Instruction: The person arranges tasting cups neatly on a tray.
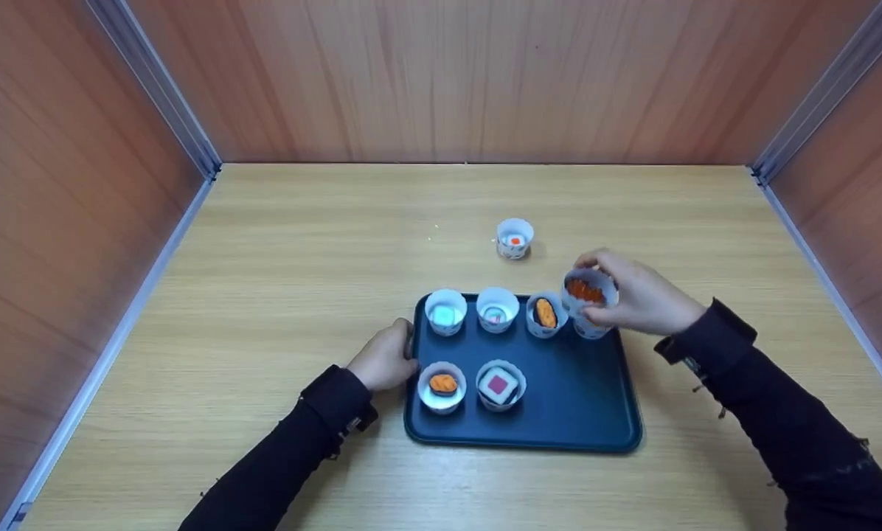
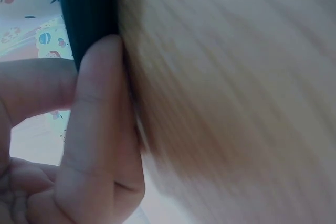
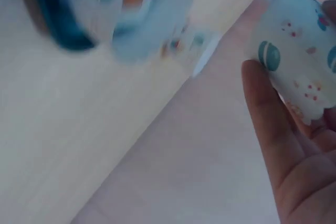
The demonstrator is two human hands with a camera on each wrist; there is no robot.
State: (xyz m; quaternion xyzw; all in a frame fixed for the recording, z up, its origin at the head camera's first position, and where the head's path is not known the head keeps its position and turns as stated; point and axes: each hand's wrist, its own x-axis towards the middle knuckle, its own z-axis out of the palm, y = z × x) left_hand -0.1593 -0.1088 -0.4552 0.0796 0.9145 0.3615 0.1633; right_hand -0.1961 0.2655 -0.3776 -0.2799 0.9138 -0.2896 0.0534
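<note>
My left hand [image 1: 383, 355] grips the left edge of a dark tray [image 1: 566, 398]; in the left wrist view its fingers pinch the tray's rim. My right hand [image 1: 641, 293] holds a patterned paper cup [image 3: 296, 51] with orange-red bits inside, between thumb and fingers. This cup is over the tray's far right corner, overlapping another paper cup [image 1: 592, 330] beneath it in the head view. Beside that, a paper cup [image 1: 537, 324] holds an orange-topped piece [image 1: 546, 313]. Much of the lower cup is hidden.
Further left on the tray stand paper cups with a pale green piece [image 1: 445, 316] and a pale piece [image 1: 495, 316]. The near row has cups with an orange piece [image 1: 442, 383] and a white-and-pink square [image 1: 498, 384]. Another cup [image 1: 513, 251] stands behind the tray. Wooden walls enclose the table.
</note>
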